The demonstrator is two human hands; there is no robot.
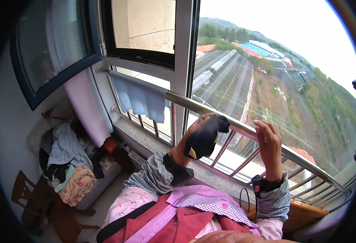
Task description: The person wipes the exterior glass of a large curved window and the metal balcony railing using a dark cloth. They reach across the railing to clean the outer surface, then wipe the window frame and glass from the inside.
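Observation:
My left hand [194, 131] is raised at the metal railing [242, 127] of a balcony and grips a small black cloth [204, 139] with a yellow tag, held against the rail. My right hand [269, 146] is up beside it, further right along the railing, fingers bent and resting on or just over the rail, holding nothing I can see. A dark band sits on my right wrist [259, 184]. Both forearms wear grey sleeves over pink patterned clothing.
A light blue towel [139, 97] hangs over the railing to the left. A heap of clothes [66, 162] lies on a low seat at lower left, with a wooden chair [36, 198] in front. A window frame [184, 60] stands behind the rail.

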